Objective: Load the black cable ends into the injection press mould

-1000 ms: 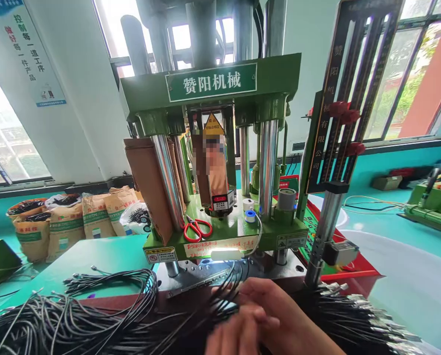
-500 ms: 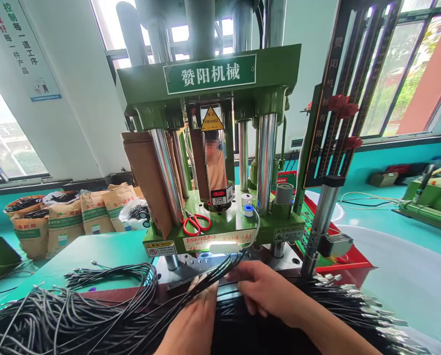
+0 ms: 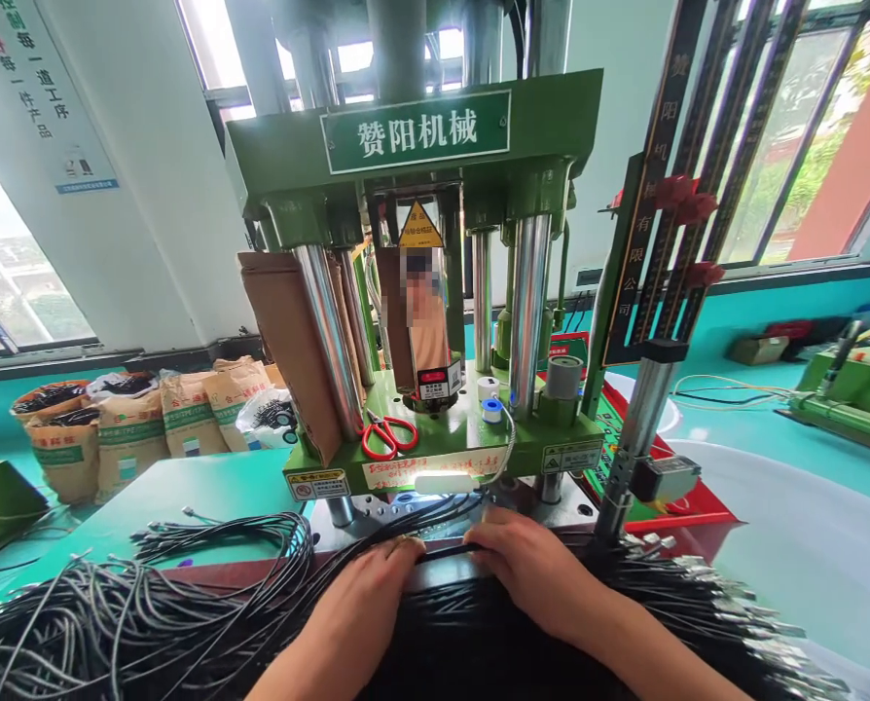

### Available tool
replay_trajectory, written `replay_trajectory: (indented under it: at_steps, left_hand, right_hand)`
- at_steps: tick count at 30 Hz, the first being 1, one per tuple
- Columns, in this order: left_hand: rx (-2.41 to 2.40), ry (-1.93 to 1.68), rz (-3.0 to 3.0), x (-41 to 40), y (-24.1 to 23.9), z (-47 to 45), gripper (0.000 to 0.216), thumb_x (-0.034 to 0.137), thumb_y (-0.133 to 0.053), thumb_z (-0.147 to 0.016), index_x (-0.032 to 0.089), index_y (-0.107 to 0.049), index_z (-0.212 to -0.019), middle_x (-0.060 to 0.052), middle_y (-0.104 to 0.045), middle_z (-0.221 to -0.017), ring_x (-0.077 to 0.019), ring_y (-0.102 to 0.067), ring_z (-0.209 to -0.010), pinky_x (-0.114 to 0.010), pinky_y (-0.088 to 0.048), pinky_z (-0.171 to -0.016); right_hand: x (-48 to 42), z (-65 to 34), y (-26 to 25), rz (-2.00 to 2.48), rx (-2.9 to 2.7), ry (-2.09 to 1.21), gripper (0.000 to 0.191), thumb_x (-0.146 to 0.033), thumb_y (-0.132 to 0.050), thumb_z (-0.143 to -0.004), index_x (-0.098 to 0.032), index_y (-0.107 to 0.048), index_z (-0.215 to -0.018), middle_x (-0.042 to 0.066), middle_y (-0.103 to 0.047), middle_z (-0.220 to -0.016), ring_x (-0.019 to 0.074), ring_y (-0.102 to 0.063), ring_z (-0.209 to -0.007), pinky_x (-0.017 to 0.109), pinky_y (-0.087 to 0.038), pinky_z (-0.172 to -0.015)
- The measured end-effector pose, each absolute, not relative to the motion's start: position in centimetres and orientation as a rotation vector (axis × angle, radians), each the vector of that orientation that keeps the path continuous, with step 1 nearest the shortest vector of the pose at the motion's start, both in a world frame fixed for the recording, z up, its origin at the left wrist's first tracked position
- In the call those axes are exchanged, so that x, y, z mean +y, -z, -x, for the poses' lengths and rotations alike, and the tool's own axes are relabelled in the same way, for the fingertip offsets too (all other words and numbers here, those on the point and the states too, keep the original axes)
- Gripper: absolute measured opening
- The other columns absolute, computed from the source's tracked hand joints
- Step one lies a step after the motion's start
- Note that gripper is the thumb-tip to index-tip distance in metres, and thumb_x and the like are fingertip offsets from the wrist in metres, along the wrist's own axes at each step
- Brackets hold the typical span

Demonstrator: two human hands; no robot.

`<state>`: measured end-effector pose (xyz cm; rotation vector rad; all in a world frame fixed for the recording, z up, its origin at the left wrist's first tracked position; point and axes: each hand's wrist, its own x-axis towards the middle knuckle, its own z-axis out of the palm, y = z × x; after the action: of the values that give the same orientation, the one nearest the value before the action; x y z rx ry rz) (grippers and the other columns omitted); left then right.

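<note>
My left hand (image 3: 368, 596) and my right hand (image 3: 524, 563) are side by side at the front of the green press (image 3: 446, 438). A short black strand, seemingly a cable (image 3: 448, 552), runs level between their fingertips, pinched at both ends. Behind my fingers a bundle of black cables (image 3: 406, 518) arcs toward the metal plate under the press. Its far ends are hidden. A large heap of black cables (image 3: 114, 623) lies to the left of my left hand. More cables with metal ends (image 3: 734, 604) spread out to the right of my right arm.
Red-handled scissors (image 3: 389, 436) and a blue-and-white tape roll (image 3: 491, 410) sit on the press's lower block. A light bar (image 3: 446, 483) hangs at its front edge. Paper sacks (image 3: 132, 428) stand at left. A steel post (image 3: 640, 443) and red tray (image 3: 698, 506) are at right.
My left hand has come out from under the bundle and moved slightly left. My right hand has closed and lowered its fingers, and a strand now spans both hands. The view has shifted slightly.
</note>
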<state>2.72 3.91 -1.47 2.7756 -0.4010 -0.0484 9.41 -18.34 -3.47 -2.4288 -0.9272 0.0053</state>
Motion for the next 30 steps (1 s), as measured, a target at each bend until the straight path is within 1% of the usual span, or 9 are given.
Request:
replay_trajectory:
  at_steps: [2,4,6,9,12,18,23,27,30]
  left_hand:
    - [-0.438,0.138,-2.674,3.9,0.2,-2.4,0.025,0.022,-0.046,-0.091,0.023,-0.056,-0.114,0.0,-0.063,-0.109,-0.0173,-0.057,-0.102,-0.028,-0.042,-0.088]
    - [-0.443,0.228,-2.594,3.8,-0.9,-2.1,0.029,0.025,-0.064,-0.08,0.023,-0.058,-0.108,0.003,-0.062,-0.103,-0.0164,-0.056,-0.096,-0.024,-0.04,-0.081]
    - [-0.423,0.288,-2.574,3.6,-1.5,-2.0,0.032,0.022,-0.069,-0.071,0.022,-0.059,-0.102,0.004,-0.062,-0.1,-0.0153,-0.055,-0.094,-0.023,-0.038,-0.078]
    - [-0.414,0.288,-2.575,3.4,-1.3,-2.0,0.019,0.014,-0.06,-0.072,0.019,-0.06,-0.091,0.004,-0.062,-0.093,-0.013,-0.054,-0.088,-0.023,-0.035,-0.075]
    - [-0.437,0.24,-2.57,3.2,-0.8,-2.1,0.014,0.012,-0.054,-0.072,0.018,-0.06,-0.084,0.004,-0.061,-0.086,-0.0121,-0.054,-0.083,-0.023,-0.034,-0.074]
    - [-0.494,0.264,-2.63,3.3,-0.6,-1.9,0.017,0.015,-0.049,-0.081,0.017,-0.062,-0.092,-0.001,-0.063,-0.095,-0.0152,-0.056,-0.09,-0.025,-0.037,-0.079]
    - [-0.574,0.254,-2.678,3.7,-1.1,-1.3,0.015,0.021,-0.041,-0.091,0.017,-0.056,-0.093,-0.002,-0.06,-0.101,-0.0162,-0.054,-0.094,-0.027,-0.038,-0.082]
    - [-0.557,0.232,-2.626,4.0,-1.2,-1.1,0.02,0.022,-0.037,-0.094,0.018,-0.053,-0.104,-0.003,-0.058,-0.11,-0.0167,-0.052,-0.103,-0.029,-0.038,-0.09]
    - [-0.488,0.248,-2.628,3.9,-1.0,-1.2,0.023,0.025,-0.046,-0.089,0.019,-0.053,-0.11,-0.002,-0.059,-0.111,-0.0185,-0.053,-0.104,-0.031,-0.038,-0.09]
  right_hand:
    - [-18.9,-8.6,2.9,2.447,-0.944,0.013,0.021,-0.024,-0.044,-0.094,-0.019,-0.062,-0.084,0.002,-0.056,-0.088,0.0139,-0.055,-0.08,0.026,-0.037,-0.071]
    - [-19.3,-7.8,2.4,2.473,-0.948,-0.026,0.02,-0.023,-0.045,-0.093,-0.018,-0.061,-0.082,0.001,-0.055,-0.089,0.013,-0.055,-0.079,0.026,-0.037,-0.071]
    - [-19.6,-7.3,2.0,2.486,-0.932,-0.11,0.013,-0.025,-0.052,-0.09,-0.019,-0.061,-0.082,0.001,-0.056,-0.089,0.0133,-0.056,-0.081,0.025,-0.036,-0.072]
    - [-19.6,-7.0,2.0,2.461,-0.913,-0.226,0.017,-0.032,-0.071,-0.075,-0.019,-0.061,-0.08,-0.002,-0.056,-0.087,0.0134,-0.054,-0.082,0.024,-0.035,-0.071]
    - [-19.4,-7.0,2.4,2.432,-0.899,-0.235,0.024,-0.032,-0.077,-0.068,-0.018,-0.059,-0.074,-0.003,-0.055,-0.083,0.0117,-0.052,-0.077,0.024,-0.032,-0.066]
    - [-18.8,-7.2,3.3,2.409,-0.864,-0.217,0.015,-0.028,-0.075,-0.07,-0.019,-0.064,-0.073,-0.002,-0.057,-0.084,0.0131,-0.054,-0.079,0.025,-0.033,-0.07]
    - [-18.8,-7.1,2.8,2.373,-0.883,-0.192,0.011,-0.026,-0.072,-0.074,-0.018,-0.064,-0.074,-0.002,-0.058,-0.083,0.0134,-0.054,-0.081,0.025,-0.035,-0.074]
    - [-19.1,-6.8,2.1,2.332,-0.974,-0.14,0.009,-0.024,-0.06,-0.084,-0.017,-0.061,-0.09,0.002,-0.058,-0.096,0.0155,-0.054,-0.092,0.027,-0.039,-0.084]
    - [-18.9,-7.0,2.1,2.374,-1.052,-0.151,0.02,-0.02,-0.053,-0.086,-0.015,-0.058,-0.106,0.006,-0.06,-0.105,0.019,-0.055,-0.099,0.031,-0.04,-0.089]
